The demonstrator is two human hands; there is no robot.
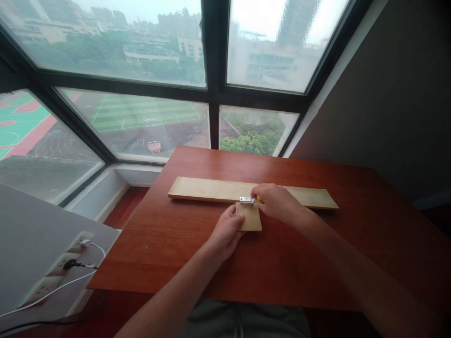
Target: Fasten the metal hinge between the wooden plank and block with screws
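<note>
A small square wooden board (pixel 251 218) is pinched at its left side by my left hand (pixel 230 230), thumb on top and fingers underneath. Along its far edge sits a silver metal hinge (pixel 246 200), which also reaches the near edge of a long pale wooden plank (pixel 207 188). My right hand (pixel 276 202) is closed around a screwdriver with a yellow handle (pixel 260 199). The tool's thin tip points left at the hinge's right end. Most of the handle is hidden by my fingers, and I cannot tell whether the tip sits in a screw.
The plank lies crosswise on a reddish-brown wooden table (pixel 169 244). Large windows (pixel 148 117) with dark frames rise behind it. At left, a low wall carries sockets (pixel 63 264) with plugged-in cables. A dark wall (pixel 380 94) stands at right.
</note>
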